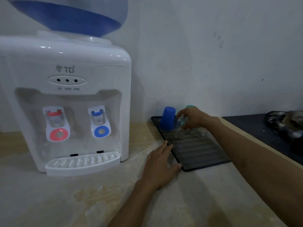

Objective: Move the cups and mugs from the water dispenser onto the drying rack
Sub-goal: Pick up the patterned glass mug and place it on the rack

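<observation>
Two bare hands in view. Right hand (pixel 191 117): closed around a clear glass cup (pixel 180 124), tilted, just above the far end of the dark drying rack (pixel 201 153). Left hand (pixel 161 163): open, flat on the counter (pixel 82 194), fingertips touching the rack's near-left edge. Blue cup (pixel 167 118): upside down on the rack at 9 o'clock of the glass, touching or nearly so. Green cup (pixel 190 106): mostly hidden behind the right hand, at 12 o'clock. White water dispenser (pixel 70 104): at 9 o'clock of the rack, drip tray bare.
</observation>
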`<state>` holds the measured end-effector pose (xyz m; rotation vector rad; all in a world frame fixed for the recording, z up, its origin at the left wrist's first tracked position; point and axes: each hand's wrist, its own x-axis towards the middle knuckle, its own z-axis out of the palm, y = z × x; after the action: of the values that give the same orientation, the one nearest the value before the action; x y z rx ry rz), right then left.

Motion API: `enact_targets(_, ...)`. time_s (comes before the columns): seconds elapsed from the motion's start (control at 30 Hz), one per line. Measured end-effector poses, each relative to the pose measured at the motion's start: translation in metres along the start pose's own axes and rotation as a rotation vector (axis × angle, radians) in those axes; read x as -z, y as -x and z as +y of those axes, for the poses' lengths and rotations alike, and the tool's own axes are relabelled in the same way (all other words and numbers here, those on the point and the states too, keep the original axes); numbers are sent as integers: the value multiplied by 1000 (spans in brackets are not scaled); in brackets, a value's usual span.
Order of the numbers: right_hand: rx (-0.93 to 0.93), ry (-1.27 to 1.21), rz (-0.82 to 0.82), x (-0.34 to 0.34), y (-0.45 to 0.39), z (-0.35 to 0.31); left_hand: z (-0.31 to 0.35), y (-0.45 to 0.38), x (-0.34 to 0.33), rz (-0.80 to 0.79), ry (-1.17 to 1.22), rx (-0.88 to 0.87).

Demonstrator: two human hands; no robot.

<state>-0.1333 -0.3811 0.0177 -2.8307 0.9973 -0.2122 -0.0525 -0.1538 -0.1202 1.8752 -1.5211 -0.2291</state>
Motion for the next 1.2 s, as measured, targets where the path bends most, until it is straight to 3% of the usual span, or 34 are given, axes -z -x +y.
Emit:
enact_targets(0.27, 67, 154, -110, -7, -12, -10, -1, 0, 0, 8, 0, -7)
enact_targets(0.43, 151, 127, -197, -3, -10, -9, -1, 0, 0, 0, -7, -9)
enact_targets(0.63, 151, 41, -189, -8, -8, -10, -1, 0, 0, -6, -3, 5)
enact_targets(0.9, 8, -98, 9, -26, -7, -17, -1, -1, -1, -7, -1, 2)
enact_targets(1.2, 58, -115, 72, -34, -7, -15, -1, -1, -2, -3, -13, 4)
